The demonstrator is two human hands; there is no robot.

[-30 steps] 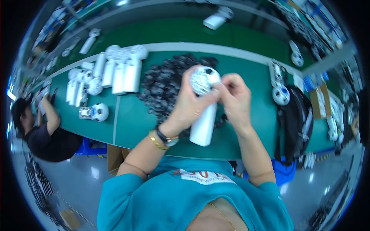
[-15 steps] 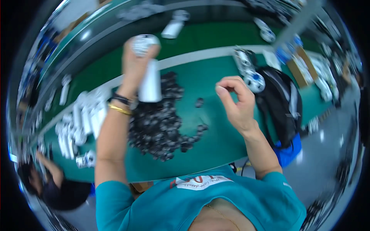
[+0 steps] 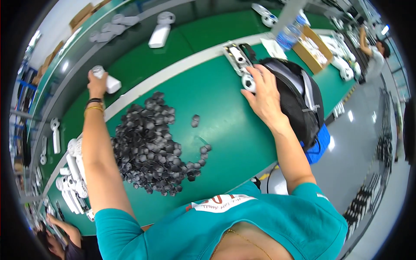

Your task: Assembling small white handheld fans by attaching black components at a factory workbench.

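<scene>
On the far left, my left hand (image 3: pixel 97 86) is closed around a white device (image 3: pixel 113 85) with a round head and a blocky handle, over the green belt. My right hand (image 3: pixel 266 96) curls its fingers and thumb about the round head of another white device (image 3: pixel 248 82), patterned like a football with black patches. This one lies at the end of a metal fixture (image 3: pixel 237 58), next to a black backpack. Between my arms, a big heap of small dark grey many-sided pieces (image 3: pixel 147 143) covers part of the green table (image 3: pixel 225 130). A few loose pieces (image 3: pixel 196 120) lie apart from it.
Many white devices (image 3: pixel 74 173) are stacked left of the heap; another (image 3: pixel 161 32) lies on the belt (image 3: pixel 190 39). The black backpack (image 3: pixel 294 99), a cardboard box (image 3: pixel 313 52) and a water bottle (image 3: pixel 289 37) stand at the right. Co-workers (image 3: pixel 65 238) sit lower left and stand far right.
My left hand has carried the white device left and away from the heap, onto the belt side. My right hand has risen and opened out from a curl to the football-patterned head.
</scene>
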